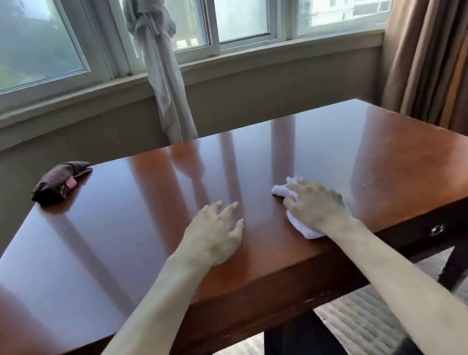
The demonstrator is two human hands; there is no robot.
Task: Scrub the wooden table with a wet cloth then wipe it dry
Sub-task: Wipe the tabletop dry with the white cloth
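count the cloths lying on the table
2: a white cloth under the right hand near the front edge, and a dark cloth bunched at the far left corner of the wooden table.

Tied grey curtain [161,66]; tan drape [429,26]; windows [12,46].

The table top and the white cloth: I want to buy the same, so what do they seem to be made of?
Table top: looks like reddish-brown wood or veneer under a glossy lacquer; it mirrors the window frames in long streaks. White cloth: seems soft woven or terry fabric, bunched and creased under the right hand. The exact fibre cannot be told.
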